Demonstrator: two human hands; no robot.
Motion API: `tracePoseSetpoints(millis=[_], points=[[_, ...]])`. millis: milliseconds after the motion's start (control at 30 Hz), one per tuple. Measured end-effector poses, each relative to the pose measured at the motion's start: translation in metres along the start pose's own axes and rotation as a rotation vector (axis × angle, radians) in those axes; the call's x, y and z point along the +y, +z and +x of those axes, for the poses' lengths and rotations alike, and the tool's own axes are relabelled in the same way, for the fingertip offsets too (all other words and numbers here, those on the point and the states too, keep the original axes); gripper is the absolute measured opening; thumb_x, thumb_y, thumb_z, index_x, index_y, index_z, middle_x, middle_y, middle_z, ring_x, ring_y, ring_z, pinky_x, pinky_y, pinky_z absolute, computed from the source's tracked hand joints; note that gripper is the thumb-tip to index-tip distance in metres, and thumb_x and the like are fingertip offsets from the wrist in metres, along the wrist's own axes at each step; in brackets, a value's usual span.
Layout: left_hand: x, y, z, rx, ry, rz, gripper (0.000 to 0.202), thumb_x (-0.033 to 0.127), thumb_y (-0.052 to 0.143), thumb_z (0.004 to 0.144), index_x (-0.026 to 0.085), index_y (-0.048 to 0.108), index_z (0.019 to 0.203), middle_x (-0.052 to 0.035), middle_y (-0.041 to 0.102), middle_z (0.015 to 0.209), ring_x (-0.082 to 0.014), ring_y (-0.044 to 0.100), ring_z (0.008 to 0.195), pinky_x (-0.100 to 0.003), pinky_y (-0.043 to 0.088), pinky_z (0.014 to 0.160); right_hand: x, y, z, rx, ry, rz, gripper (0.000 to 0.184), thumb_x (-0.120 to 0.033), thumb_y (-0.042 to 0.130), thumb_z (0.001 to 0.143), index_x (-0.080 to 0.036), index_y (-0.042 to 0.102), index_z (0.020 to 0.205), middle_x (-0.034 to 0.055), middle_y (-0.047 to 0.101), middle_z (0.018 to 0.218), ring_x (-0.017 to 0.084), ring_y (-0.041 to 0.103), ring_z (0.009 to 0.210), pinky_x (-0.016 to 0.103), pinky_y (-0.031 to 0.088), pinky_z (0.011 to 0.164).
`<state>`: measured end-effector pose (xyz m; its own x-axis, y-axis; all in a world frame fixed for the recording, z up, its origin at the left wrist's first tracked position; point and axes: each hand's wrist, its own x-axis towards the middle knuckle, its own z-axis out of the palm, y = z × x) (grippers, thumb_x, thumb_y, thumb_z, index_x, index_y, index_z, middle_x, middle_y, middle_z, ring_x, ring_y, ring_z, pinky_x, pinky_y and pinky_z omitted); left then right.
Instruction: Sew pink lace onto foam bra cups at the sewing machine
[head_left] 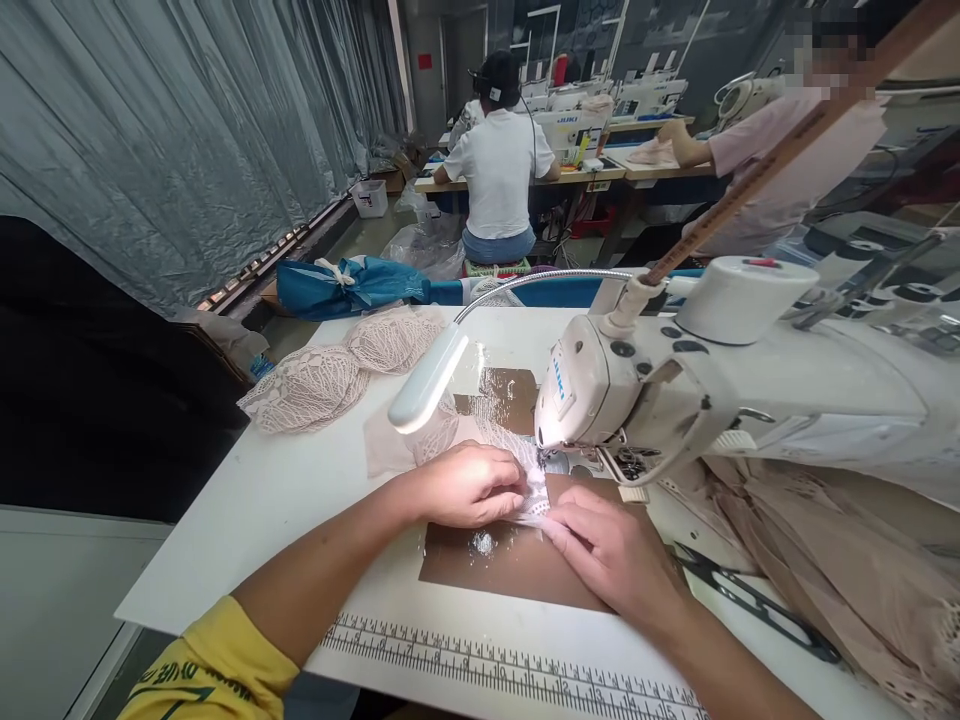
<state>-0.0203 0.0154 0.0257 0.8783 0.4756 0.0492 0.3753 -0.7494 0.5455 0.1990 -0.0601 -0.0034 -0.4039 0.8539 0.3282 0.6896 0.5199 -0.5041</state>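
Observation:
Under the head of a white sewing machine (581, 385) lies a pale lace piece (534, 490), brightly lit near the needle. My left hand (472, 485) rests on the lace from the left, fingers bent and pressed onto it. On the other side, my right hand (607, 540) pinches the lace's near edge between thumb and fingers. The lace runs back to the left, where a lace cup (435, 432) lies behind my left hand. Beneath both hands is a brown plate (480, 560) on the white table. The needle tip is hard to make out.
Lace cups (315, 385) lie at the table's back left. A lamp (427, 380) hangs over the work. Black scissors (757, 600) and beige fabric (825, 560) lie at right. A ruler strip (510, 670) lines the front edge. Two people sit at machines beyond.

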Motion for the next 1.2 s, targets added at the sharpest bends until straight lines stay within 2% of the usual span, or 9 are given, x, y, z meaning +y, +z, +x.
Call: tracePoseSetpoints(millis=[100,267,367,567,833,1067,1200], points=[[0.004,0.005,-0.001,0.006,0.024,0.138,0.028,0.031,0.049,0.091,0.018,0.061,0.113,-0.0071,0.063,0.118,-0.021,0.06,0.101,-0.031,0.045,0.088,0.0,0.0,-0.006,0.011,-0.038,-0.092,0.036,-0.029,0.04,0.096,-0.022,0.066,0.072,0.0017,0.058,0.064,0.013,0.053,0.059,0.025,0.039,0.057],[0.016,0.016,0.001,0.012,0.001,0.361,0.038,0.038,0.046,0.093,0.015,0.057,0.122,-0.0095,0.055,0.132,-0.0227,0.058,0.097,-0.037,0.044,0.082,-0.001,0.001,-0.01,0.05,-0.12,-0.2,0.031,-0.023,0.041,0.095,-0.021,0.067,0.079,0.0009,0.059,0.065,0.013,0.054,0.062,0.025,0.037,0.06],[0.019,0.021,0.002,0.038,-0.021,0.414,0.04,0.038,0.042,0.095,0.015,0.055,0.125,-0.0089,0.054,0.134,-0.0224,0.056,0.094,-0.037,0.043,0.08,-0.001,0.003,-0.01,0.078,-0.164,-0.215,0.027,-0.018,0.044,0.094,-0.02,0.068,0.082,0.0007,0.059,0.066,0.013,0.054,0.064,0.027,0.034,0.061],[0.015,0.023,0.004,0.046,-0.033,0.438,0.043,0.039,0.042,0.094,0.014,0.052,0.128,-0.0088,0.051,0.137,-0.0221,0.053,0.094,-0.036,0.041,0.079,0.004,0.008,-0.012,0.072,-0.158,-0.23,0.025,-0.012,0.045,0.092,-0.02,0.068,0.086,0.0003,0.058,0.067,0.014,0.05,0.063,0.028,0.031,0.061],[0.016,0.024,0.004,0.074,-0.007,0.471,0.036,0.03,0.037,0.097,0.015,0.054,0.125,-0.0103,0.054,0.133,-0.0213,0.053,0.092,-0.036,0.04,0.078,0.003,0.007,-0.011,0.138,-0.217,-0.317,0.028,-0.012,0.042,0.093,-0.018,0.069,0.088,-0.0002,0.055,0.062,0.014,0.046,0.058,0.028,0.03,0.059],[0.009,0.024,0.006,0.066,-0.026,0.471,0.037,0.026,0.045,0.092,0.013,0.053,0.126,-0.0115,0.054,0.132,-0.0226,0.051,0.092,-0.037,0.039,0.078,0.007,0.008,-0.009,0.08,-0.206,-0.401,0.028,-0.014,0.043,0.093,-0.017,0.07,0.103,0.0011,0.059,0.066,0.014,0.05,0.059,0.028,0.032,0.058],[0.005,0.023,0.008,0.07,-0.034,0.483,0.038,0.02,0.046,0.089,0.012,0.053,0.126,-0.0116,0.054,0.132,-0.0229,0.05,0.093,-0.037,0.039,0.08,0.008,0.008,-0.008,0.09,-0.208,-0.462,0.03,-0.017,0.043,0.093,-0.017,0.07,0.106,0.0016,0.062,0.07,0.012,0.051,0.057,0.028,0.034,0.057]])
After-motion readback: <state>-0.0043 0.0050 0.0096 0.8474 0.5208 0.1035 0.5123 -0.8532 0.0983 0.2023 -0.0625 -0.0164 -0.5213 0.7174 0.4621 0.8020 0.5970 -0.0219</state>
